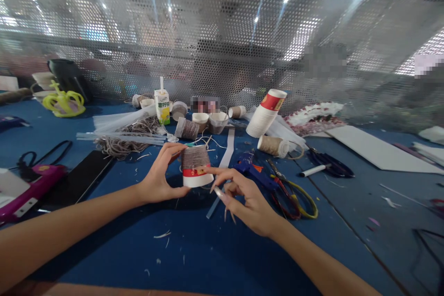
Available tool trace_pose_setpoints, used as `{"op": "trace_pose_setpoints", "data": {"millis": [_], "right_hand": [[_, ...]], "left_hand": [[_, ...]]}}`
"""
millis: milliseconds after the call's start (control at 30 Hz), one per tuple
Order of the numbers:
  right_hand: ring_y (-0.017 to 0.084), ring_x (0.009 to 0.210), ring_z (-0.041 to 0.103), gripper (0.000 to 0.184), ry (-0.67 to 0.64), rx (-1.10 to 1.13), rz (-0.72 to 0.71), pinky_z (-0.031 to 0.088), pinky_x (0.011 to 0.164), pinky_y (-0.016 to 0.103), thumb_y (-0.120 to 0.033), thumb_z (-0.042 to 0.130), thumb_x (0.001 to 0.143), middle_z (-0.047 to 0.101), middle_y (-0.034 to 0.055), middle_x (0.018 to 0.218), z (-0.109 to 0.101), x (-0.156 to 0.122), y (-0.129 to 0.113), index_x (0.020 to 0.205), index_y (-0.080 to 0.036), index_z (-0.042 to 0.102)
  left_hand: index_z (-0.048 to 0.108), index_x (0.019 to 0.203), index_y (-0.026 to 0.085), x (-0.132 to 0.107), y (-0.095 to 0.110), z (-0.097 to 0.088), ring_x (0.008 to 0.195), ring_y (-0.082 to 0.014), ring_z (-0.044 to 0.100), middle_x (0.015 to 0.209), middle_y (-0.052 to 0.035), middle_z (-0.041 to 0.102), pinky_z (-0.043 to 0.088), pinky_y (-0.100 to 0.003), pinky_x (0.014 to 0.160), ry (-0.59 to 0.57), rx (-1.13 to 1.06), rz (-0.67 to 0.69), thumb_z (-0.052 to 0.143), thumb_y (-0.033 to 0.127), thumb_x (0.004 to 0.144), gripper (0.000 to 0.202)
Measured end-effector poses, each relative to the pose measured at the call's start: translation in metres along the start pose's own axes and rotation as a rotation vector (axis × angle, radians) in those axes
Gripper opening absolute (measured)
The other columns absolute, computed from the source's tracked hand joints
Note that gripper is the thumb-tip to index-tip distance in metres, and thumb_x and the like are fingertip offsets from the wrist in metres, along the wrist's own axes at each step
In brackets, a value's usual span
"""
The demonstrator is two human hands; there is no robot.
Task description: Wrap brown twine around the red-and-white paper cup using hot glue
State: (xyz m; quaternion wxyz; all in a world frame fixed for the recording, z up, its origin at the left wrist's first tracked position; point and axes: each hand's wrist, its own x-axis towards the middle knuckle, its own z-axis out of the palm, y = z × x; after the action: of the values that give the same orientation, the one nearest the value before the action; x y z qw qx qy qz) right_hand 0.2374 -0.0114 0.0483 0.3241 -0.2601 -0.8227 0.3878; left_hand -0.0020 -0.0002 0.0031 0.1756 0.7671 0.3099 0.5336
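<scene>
My left hand (pixel 157 178) grips a paper cup (pixel 197 180) from its left side, thumb below and fingers above. Grey-brown yarn (pixel 194 155) is wound around the narrower upper part of the cup; a red printed band and white rim show below. My right hand (pixel 243 199) is at the cup's right side, its index finger against the red band. The thumb and other fingers are curled, and a thin strand seems to run from the cup to them. Beyond the hands lies another yarn-wrapped cup (pixel 187 128) on its side.
A blue hot glue gun (pixel 255 169) and yellow-red scissors (pixel 300 199) lie to the right. Behind stand stacked paper cups (pixel 265 113) and a drink carton (pixel 162 106). Loose yarn (pixel 121 145) and a magenta tool (pixel 34 189) lie left. A perforated metal screen (pixel 222 32) borders the table.
</scene>
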Motion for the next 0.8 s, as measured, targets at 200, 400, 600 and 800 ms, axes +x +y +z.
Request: {"op": "trace_pose_setpoints", "data": {"millis": [200, 400, 600, 800], "right_hand": [[0.0, 0.039, 0.049, 0.01, 0.12, 0.276, 0.123, 0.051, 0.043, 0.022, -0.03, 0.054, 0.088, 0.056, 0.012, 0.133, -0.006, 0.001, 0.005, 0.088, -0.02, 0.053], [-0.001, 0.031, 0.043, 0.014, 0.212, 0.417, 0.239, 0.053, 0.039, 0.023, -0.033, 0.058, 0.083, 0.064, 0.0082, 0.122, -0.01, 0.007, 0.015, 0.087, -0.02, 0.053], [0.006, 0.024, 0.033, 0.019, 0.443, 0.287, 0.347, 0.038, 0.028, 0.018, -0.035, 0.06, 0.082, 0.044, -0.0129, 0.04, -0.011, 0.011, 0.023, 0.085, -0.022, 0.047], [0.004, 0.033, 0.04, 0.038, 0.525, 0.223, 0.285, 0.039, 0.03, 0.021, -0.038, 0.064, 0.08, 0.057, -0.005, 0.074, -0.012, 0.007, 0.02, 0.106, -0.023, 0.039]], "left_hand": [[0.039, 0.13, 0.027, -0.004, -0.009, 0.001, 0.123, -0.0286, 0.043, 0.125, -0.0097, 0.036, 0.044, -0.049, 0.106, 0.064, -0.148, -0.031, 0.075, 0.025, 0.066, 0.074], [0.04, 0.128, 0.027, -0.005, -0.012, 0.004, 0.122, -0.0302, 0.045, 0.124, -0.0096, 0.036, 0.046, -0.048, 0.103, 0.108, -0.29, -0.021, 0.079, 0.033, 0.063, 0.075], [0.037, 0.127, 0.028, -0.002, -0.007, 0.003, 0.124, -0.0318, 0.047, 0.13, -0.0117, 0.034, 0.048, -0.048, 0.101, 0.051, -0.349, 0.049, 0.077, 0.032, 0.067, 0.072], [0.03, 0.127, 0.03, -0.003, -0.006, 0.001, 0.135, -0.0354, 0.037, 0.141, -0.015, 0.026, 0.044, -0.054, 0.103, -0.077, -0.359, 0.083, 0.074, 0.021, 0.068, 0.074]]}}
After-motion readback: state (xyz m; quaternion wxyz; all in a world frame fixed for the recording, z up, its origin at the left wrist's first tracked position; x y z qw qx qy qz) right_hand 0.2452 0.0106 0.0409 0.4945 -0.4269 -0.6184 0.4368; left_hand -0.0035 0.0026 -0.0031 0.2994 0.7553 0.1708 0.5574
